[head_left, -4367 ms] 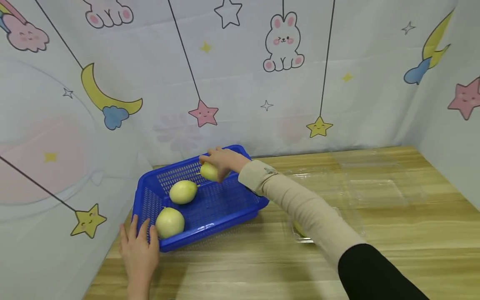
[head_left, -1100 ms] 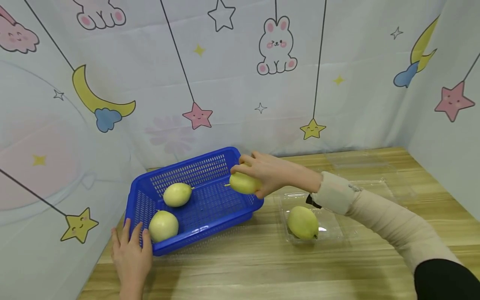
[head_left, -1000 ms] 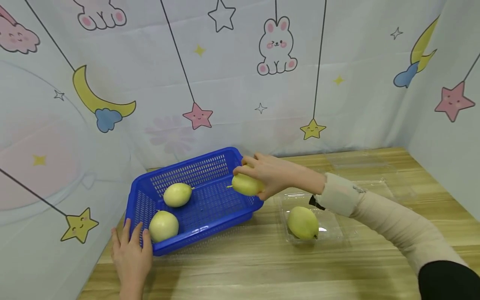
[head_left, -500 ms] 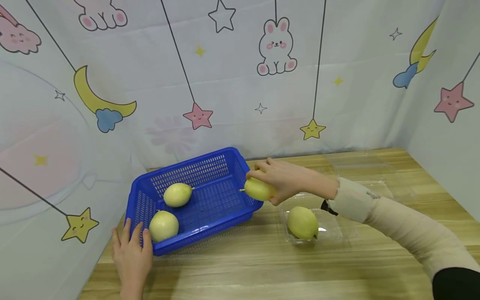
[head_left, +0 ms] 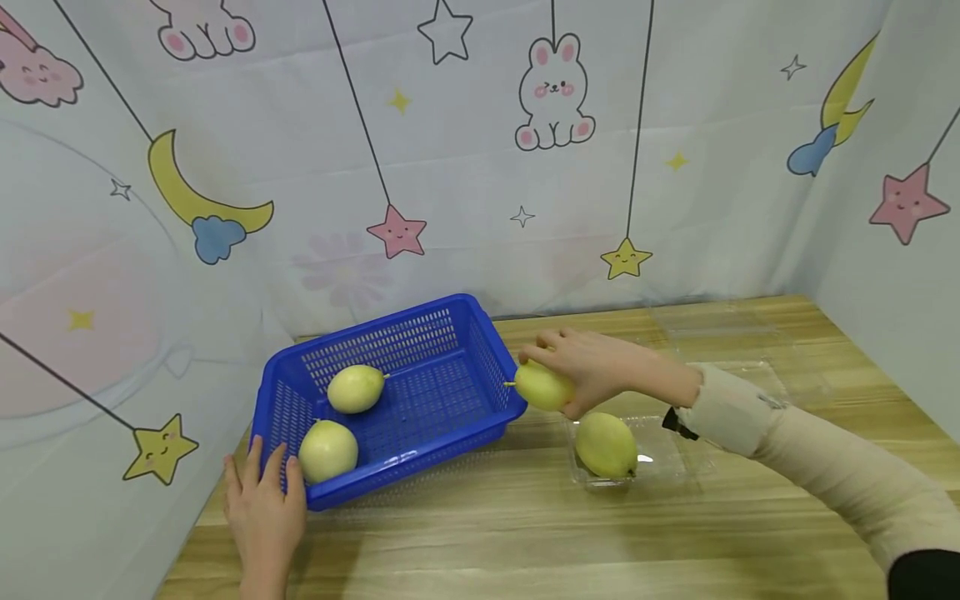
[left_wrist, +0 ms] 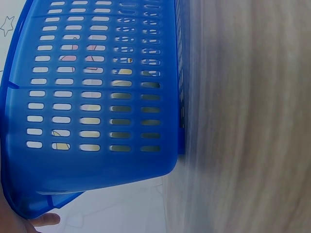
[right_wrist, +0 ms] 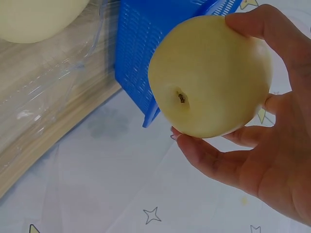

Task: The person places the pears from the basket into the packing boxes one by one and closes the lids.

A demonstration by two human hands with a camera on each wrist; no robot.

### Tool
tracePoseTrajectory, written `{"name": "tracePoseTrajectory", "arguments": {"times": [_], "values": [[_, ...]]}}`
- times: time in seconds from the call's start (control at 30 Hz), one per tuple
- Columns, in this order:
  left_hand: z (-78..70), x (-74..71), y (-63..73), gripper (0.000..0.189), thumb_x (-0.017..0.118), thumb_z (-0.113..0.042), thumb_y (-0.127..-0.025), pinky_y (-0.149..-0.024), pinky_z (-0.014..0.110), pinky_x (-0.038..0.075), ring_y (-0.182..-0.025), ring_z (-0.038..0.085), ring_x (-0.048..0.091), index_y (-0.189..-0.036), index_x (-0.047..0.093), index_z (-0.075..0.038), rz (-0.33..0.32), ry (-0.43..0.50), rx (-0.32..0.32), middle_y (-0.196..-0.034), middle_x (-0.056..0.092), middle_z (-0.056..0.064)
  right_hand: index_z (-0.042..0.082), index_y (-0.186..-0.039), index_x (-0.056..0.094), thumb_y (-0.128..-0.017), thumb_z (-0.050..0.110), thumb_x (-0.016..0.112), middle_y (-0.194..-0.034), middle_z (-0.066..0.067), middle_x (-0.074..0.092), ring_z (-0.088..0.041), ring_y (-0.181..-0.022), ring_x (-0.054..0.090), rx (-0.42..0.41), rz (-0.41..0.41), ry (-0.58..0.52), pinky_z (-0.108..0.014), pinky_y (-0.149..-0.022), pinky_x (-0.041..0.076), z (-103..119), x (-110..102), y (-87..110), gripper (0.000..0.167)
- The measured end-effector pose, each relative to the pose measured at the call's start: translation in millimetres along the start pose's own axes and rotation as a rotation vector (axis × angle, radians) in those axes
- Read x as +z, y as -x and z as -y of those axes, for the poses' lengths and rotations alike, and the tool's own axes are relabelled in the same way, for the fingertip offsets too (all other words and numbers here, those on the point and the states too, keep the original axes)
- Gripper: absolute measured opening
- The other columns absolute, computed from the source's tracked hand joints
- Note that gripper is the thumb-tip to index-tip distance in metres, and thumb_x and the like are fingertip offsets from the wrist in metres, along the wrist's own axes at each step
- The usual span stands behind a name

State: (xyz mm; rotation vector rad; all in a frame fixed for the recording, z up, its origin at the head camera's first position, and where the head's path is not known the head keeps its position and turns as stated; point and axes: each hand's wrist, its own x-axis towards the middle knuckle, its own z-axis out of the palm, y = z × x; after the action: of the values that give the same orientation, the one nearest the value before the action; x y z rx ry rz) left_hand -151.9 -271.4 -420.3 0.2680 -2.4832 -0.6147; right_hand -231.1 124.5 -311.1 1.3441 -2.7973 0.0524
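Pear point(head_left: 543, 388) gripped by the right hand point(head_left: 591, 367) has just come outside the blue basket point(head_left: 438, 402), so two pears point(head_left: 356, 389) remain inside, beyond the left hand point(head_left: 264, 507), whose straightened fingers rest on the rim; another pear point(head_left: 605, 446) sits in a clear container point(head_left: 665, 458) below the right fingers.

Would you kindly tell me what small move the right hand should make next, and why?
Probably ease the held fruit rightward over the clear container: the right hand grips it near the blue basket, and another fruit already lies there.
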Motion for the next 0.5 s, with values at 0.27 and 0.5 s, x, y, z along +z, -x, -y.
{"name": "tracePoseTrajectory", "arguments": {"times": [0.27, 0.5], "values": [[0.9, 0.0, 0.4, 0.039, 0.037, -0.024, -0.091, -0.093, 0.071, 0.020, -0.133, 0.047, 0.014, -0.111, 0.056, 0.003, 0.012, 0.003, -0.007, -0.136, 0.039, 0.024, 0.018, -0.116, 0.044, -0.060, 0.032, 0.072, -0.107, -0.004, 0.049, -0.024, -0.088, 0.053, 0.067, 0.044, -0.023, -0.035, -0.068, 0.048, -4.4, 0.8, 13.1, 0.065], [0.0, -0.3, -0.6, 0.040, 0.036, -0.024, -0.091, -0.093, 0.070, 0.020, -0.134, 0.046, 0.013, -0.112, 0.056, 0.003, 0.021, 0.003, -0.017, -0.137, 0.038, 0.023, 0.017, -0.118, 0.043, -0.060, 0.032, 0.072, -0.111, -0.003, 0.050, -0.025, -0.088, 0.054, 0.092, 0.051, -0.018, -0.034, -0.066, 0.049, -7.6, -0.4, 25.1, 0.066]]}}
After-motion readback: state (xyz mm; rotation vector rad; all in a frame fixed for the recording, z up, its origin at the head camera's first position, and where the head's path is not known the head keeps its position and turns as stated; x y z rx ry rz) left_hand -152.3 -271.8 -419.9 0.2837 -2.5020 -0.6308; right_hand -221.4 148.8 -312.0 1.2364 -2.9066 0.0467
